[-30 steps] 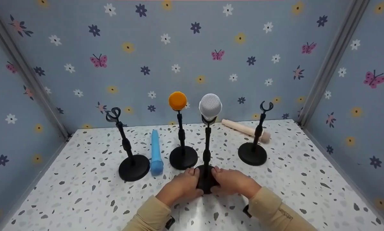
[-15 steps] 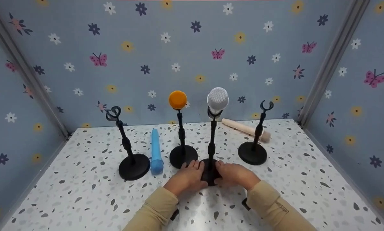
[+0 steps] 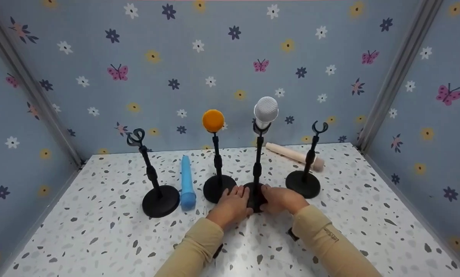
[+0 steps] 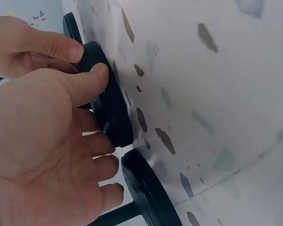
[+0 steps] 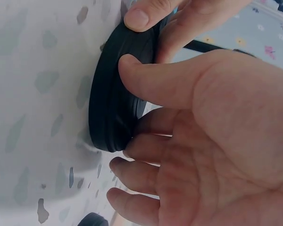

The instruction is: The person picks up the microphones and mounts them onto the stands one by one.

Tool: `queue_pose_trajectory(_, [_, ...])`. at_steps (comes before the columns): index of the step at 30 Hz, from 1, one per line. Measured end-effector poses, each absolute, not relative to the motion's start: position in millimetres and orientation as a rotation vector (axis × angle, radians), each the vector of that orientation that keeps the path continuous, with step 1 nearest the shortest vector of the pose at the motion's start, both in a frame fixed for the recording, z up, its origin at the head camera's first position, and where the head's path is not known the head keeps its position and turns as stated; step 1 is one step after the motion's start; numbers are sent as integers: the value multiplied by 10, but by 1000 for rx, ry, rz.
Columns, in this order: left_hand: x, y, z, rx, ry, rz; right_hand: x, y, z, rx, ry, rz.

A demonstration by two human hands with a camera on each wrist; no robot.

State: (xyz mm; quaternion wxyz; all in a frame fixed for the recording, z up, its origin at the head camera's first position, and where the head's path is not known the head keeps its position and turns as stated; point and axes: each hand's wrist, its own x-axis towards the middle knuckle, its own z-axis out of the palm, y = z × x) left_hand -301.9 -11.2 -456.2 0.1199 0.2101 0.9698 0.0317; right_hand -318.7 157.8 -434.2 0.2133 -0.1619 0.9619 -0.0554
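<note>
Head view first: gripping what, and where?

Grips the white-topped stand (image 3: 257, 169) by its round base (image 3: 256, 204), with left hand (image 3: 232, 206) and right hand (image 3: 282, 199) on opposite sides. Stands upright just right of the orange-topped stand (image 3: 217, 161), slightly nearer the person.

And around the orange-topped stand?

Blue microphone (image 3: 187, 184) lying just left of it, one empty stand (image 3: 151, 173) farther left; pale microphone (image 3: 289, 152) and second empty stand (image 3: 310, 157) well to its right.

Handles how?

Looks stiff, smooth and weighted low; probably wobbles most at the white microphone (image 3: 266, 109), perhaps merely resting in its clip. Best to hold low, by the rim, leaving the top alone.

Left wrist: adding anything?

Shows the left thumb (image 4: 100, 77) on the rim, beside the right one, plus a narrow gap to the base of the orange-topped stand, covered by fingers in the head view.

Right wrist?

Shows the right thumb (image 5: 141, 77) on the base, with forefinger beyond it. Misses the white microphone, visible only from the head. Cannot tell whether fully touching the table.
</note>
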Motion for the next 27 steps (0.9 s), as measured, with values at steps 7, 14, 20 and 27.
queue_pose_trajectory(7, [-3190,-59,-4565,580,2831,90,-3330,1635,-4359,-400,2665,-222])
queue_pose_trajectory(14, [-3331,23,-4578,531,2875,105,-3422,1658,-4403,-366,2706,-288])
queue_pose_trajectory(20, [-3402,85,-4601,502,2911,119,-3500,1715,-4422,-330,2721,-319])
queue_pose_trajectory(27, [-3487,95,-4583,466,2909,116,-3609,1714,-4427,-343,2710,-315])
